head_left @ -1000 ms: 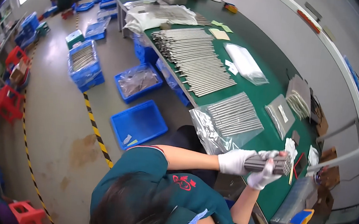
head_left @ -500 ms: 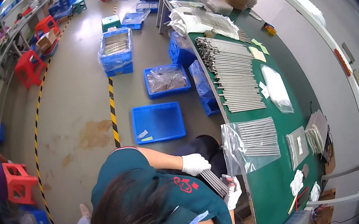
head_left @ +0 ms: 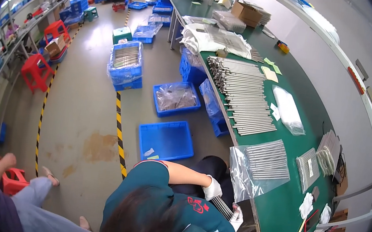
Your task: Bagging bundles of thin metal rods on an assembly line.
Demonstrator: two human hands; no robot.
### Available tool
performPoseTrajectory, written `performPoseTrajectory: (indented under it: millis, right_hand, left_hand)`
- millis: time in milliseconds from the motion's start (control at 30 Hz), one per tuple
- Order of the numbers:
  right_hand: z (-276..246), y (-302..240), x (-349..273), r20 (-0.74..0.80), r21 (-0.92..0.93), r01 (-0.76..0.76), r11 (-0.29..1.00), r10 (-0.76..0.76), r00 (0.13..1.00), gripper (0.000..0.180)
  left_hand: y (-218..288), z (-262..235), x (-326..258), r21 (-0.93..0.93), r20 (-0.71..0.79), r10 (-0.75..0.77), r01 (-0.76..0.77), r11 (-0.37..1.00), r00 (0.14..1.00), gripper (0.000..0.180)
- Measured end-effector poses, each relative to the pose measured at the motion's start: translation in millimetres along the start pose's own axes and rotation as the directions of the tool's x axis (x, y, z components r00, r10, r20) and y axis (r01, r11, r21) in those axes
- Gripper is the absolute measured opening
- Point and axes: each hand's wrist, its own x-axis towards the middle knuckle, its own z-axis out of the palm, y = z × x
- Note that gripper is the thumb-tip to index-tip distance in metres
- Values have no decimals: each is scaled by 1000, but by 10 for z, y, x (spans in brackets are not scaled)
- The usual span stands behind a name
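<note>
— What is taken in by the view?
— A workshop floor [head_left: 82, 104] is shown, bordered on the right by a long, green-topped desk [head_left: 277, 220].

— And what is carried on it?
— A broad row of metal rods [head_left: 250, 98] is laid side by side along the desk. Nearer, a clear bag [head_left: 241, 177] is spread, one loose corner hung past the edge. Shorter rods [head_left: 267, 159] are lined up within its outline; whether they are inside or on top cannot be told.

— What is placed below?
— A blue tray [head_left: 167, 137] is set on the floor, apart from the desk, with paper slips [head_left: 149, 152] left in a corner.

— How are the hands occupied?
— The left hand [head_left: 213, 190], gloved in white, is wrapped around one end of a rod bundle [head_left: 221, 207]. The right hand [head_left: 237, 218], gloved too, is held at the opposite end; its fingers are partly hidden, so whether they are clamped cannot be told.

— Where is the bundle held?
— Between the two hands, beside the desk rather than on it. Its long axis is slanted from the left hand down toward the right hand, the one nearer the desk's edge.
</note>
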Motion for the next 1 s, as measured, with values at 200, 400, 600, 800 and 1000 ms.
performPoseTrajectory:
  millis: [200,400,600,800,1000]
  right_hand:
    - [236,-580,345,-193,-76,-373,925,353,915,44]
    - [272,-614,492,-70,-16,-292,956,290,954,41]
    - [46,-150,277,-56,-108,-206,973,201,978,38]
    - [71,-254,73,-140,-124,10,992,-27,990,29]
    - [-193,-556,-130,-45,-385,53,921,-76,996,26]
  left_hand:
    - [-111,25,-17,-123,-133,-10,-6,992,991,47]
    - [480,-98,522,16,-501,139,-151,988,854,26]
    - [855,-55,446,-42,-462,-65,52,998,885,20]
    - [588,406,811,135,-486,149,-94,986,861,17]
    - [727,214,403,121,-509,97,-41,992,855,10]
